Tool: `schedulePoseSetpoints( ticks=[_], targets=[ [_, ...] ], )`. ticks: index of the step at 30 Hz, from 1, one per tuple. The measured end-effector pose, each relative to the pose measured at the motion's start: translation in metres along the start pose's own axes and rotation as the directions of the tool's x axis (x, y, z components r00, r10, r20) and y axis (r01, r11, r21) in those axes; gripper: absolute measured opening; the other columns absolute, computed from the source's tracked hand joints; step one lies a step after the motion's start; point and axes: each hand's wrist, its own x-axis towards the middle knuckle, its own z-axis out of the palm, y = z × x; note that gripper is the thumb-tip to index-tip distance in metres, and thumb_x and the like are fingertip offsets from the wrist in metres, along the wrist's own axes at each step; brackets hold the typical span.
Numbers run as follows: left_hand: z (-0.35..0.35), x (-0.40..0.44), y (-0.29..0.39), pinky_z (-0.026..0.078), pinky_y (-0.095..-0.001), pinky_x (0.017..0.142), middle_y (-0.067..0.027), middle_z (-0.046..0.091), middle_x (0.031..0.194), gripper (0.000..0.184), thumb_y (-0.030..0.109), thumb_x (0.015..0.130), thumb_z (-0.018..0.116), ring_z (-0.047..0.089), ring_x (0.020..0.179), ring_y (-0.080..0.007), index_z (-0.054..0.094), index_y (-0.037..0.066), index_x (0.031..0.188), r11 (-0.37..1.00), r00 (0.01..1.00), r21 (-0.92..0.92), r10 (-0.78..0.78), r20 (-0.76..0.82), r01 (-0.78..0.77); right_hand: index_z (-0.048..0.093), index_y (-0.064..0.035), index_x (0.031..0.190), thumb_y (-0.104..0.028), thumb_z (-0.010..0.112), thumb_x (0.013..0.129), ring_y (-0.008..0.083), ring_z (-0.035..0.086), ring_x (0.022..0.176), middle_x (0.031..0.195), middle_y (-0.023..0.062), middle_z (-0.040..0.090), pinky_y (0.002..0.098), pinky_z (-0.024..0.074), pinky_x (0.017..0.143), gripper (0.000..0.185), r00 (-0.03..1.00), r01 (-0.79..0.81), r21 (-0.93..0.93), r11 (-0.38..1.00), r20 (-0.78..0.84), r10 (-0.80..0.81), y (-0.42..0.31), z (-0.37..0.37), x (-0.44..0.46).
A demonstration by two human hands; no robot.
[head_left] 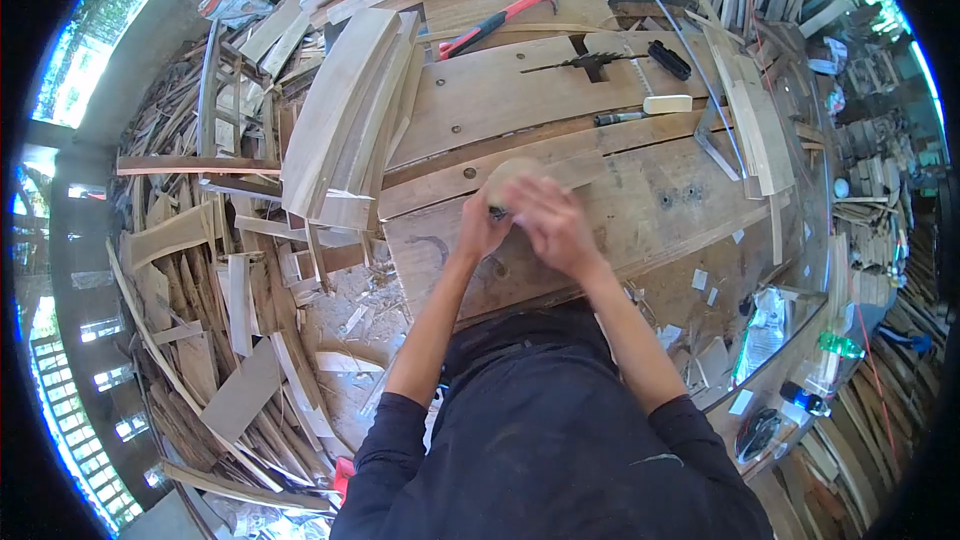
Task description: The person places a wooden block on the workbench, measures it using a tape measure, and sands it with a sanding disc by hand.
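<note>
A round tan disc [512, 176] is held between both hands above the near part of the wooden workbench [640, 225]. My left hand [485, 227] is closed around its lower left side, with a small dark part showing beside the fingers. Bent over the right side of the disc, the fingers of my right hand [548, 223] press on its face and are slightly blurred. The two hands hide much of the disc, so its exact kind cannot be told. A thin wooden strip [580, 168] lies on the bench just beyond the hands.
Farther back on the bench lie a red and black hammer [500, 18], a black brush-like item [669, 60], a white-headed tool [667, 105] and a metal square [715, 147]. Curved boards [345, 110] are stacked at left. Scrap wood [190, 330] covers the floor.
</note>
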Motion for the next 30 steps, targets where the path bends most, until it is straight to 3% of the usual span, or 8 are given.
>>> schedulePoseSetpoints(
  ticks=[5, 10, 12, 13, 17, 22, 26, 30],
  targets=[
    [-0.007, 0.006, 0.029, 0.058, -0.0396, 0.089, -0.019, 0.075, 0.114, 0.045, 0.009, 0.085, 0.084, 0.075, 0.106, -0.0351, 0.065, 0.005, 0.126, 0.995, 0.994, -0.02, -0.097, 0.039, 0.098, 0.065, -0.0104, 0.145, -0.021, 0.057, 0.108, 0.0289, 0.05, 0.148, 0.153, 0.0082, 0.062, 0.046, 0.0323, 0.124, 0.04, 0.858, -0.42, -0.195, 0.886, -0.405, 0.317, 0.035, -0.022, -0.012],
    [-0.005, 0.003, 0.011, 0.058, -0.0398, 0.088, -0.0192, 0.075, 0.113, 0.044, 0.01, 0.085, 0.085, 0.075, 0.105, -0.0345, 0.065, 0.005, 0.124, 0.995, 0.994, 0.023, -0.098, 0.04, 0.097, 0.067, -0.0104, 0.144, -0.021, 0.058, 0.107, 0.0284, 0.05, 0.148, 0.152, 0.0072, 0.063, 0.0447, 0.0341, 0.123, 0.039, 0.963, -0.205, -0.17, 0.964, -0.209, 0.168, -0.011, 0.01, -0.002],
    [-0.002, -0.002, -0.01, 0.057, -0.04, 0.088, -0.0198, 0.075, 0.113, 0.043, 0.012, 0.086, 0.085, 0.075, 0.105, -0.0348, 0.065, 0.005, 0.123, 0.992, 0.991, 0.048, 0.113, 0.07, -0.117, 0.067, -0.0112, 0.144, -0.021, 0.058, 0.107, 0.0269, 0.052, 0.147, 0.151, 0.0068, 0.063, 0.0443, 0.0345, 0.123, 0.039, 0.996, -0.05, -0.023, 0.999, -0.072, 0.048, -0.021, 0.01, -0.001],
    [0.006, -0.005, -0.02, 0.058, -0.0408, 0.087, -0.0211, 0.074, 0.112, 0.05, 0.011, 0.082, 0.085, 0.074, 0.105, -0.0373, 0.065, 0.005, 0.128, 0.988, 0.999, -0.151, -0.007, 0.045, 0.014, 0.068, -0.0121, 0.142, -0.018, 0.058, 0.107, 0.0262, 0.051, 0.148, 0.15, 0.0076, 0.064, 0.0437, 0.033, 0.124, 0.038, 0.998, -0.041, 0.019, 0.999, -0.046, 0.042, -0.014, 0.0, -0.002],
    [-0.004, 0.008, 0.018, 0.058, -0.0417, 0.088, -0.0225, 0.074, 0.112, 0.057, 0.008, 0.082, 0.083, 0.074, 0.106, -0.039, 0.063, 0.006, 0.136, 0.996, 0.995, 0.005, -0.085, 0.043, 0.085, 0.067, -0.01, 0.144, -0.019, 0.057, 0.107, 0.0268, 0.052, 0.146, 0.15, 0.0078, 0.064, 0.0452, 0.034, 0.122, 0.039, 0.913, -0.317, -0.195, 0.928, -0.327, 0.243, 0.022, -0.018, -0.012],
    [-0.001, -0.004, 0.0, 0.058, -0.0418, 0.092, -0.0243, 0.074, 0.112, 0.055, 0.008, 0.089, 0.08, 0.074, 0.106, -0.0393, 0.06, 0.004, 0.14, 0.98, 0.98, 0.075, -0.189, 0.067, 0.184, 0.065, -0.0107, 0.146, -0.019, 0.058, 0.105, 0.0267, 0.048, 0.15, 0.154, 0.0076, 0.061, 0.0448, 0.0303, 0.125, 0.042, 0.969, -0.175, -0.115, 0.978, -0.198, 0.15, -0.019, 0.023, -0.003],
    [0.005, -0.016, -0.038, 0.058, -0.0416, 0.097, -0.0222, 0.074, 0.12, 0.06, 0.008, 0.087, 0.078, 0.073, 0.115, -0.0381, 0.057, 0.003, 0.144, 0.965, 0.996, -0.262, 0.006, 0.085, 0.017, 0.068, -0.0117, 0.143, -0.018, 0.059, 0.104, 0.0264, 0.048, 0.15, 0.153, 0.0073, 0.061, 0.0437, 0.0313, 0.125, 0.041, 0.997, -0.022, -0.013, 1.0, -0.069, 0.021, -0.023, 0.023, 0.001],
    [-0.002, 0.004, 0.014, 0.058, -0.0425, 0.087, -0.0198, 0.074, 0.113, 0.045, 0.013, 0.088, 0.083, 0.073, 0.108, -0.0406, 0.064, 0.006, 0.129, 0.993, 0.993, 0.046, -0.109, 0.047, 0.106, 0.068, -0.0105, 0.142, -0.018, 0.057, 0.106, 0.027, 0.051, 0.148, 0.151, 0.0083, 0.063, 0.0447, 0.0334, 0.123, 0.038, 0.966, -0.183, -0.1, 0.978, -0.204, 0.16, 0.009, -0.006, -0.007]
  ],
)
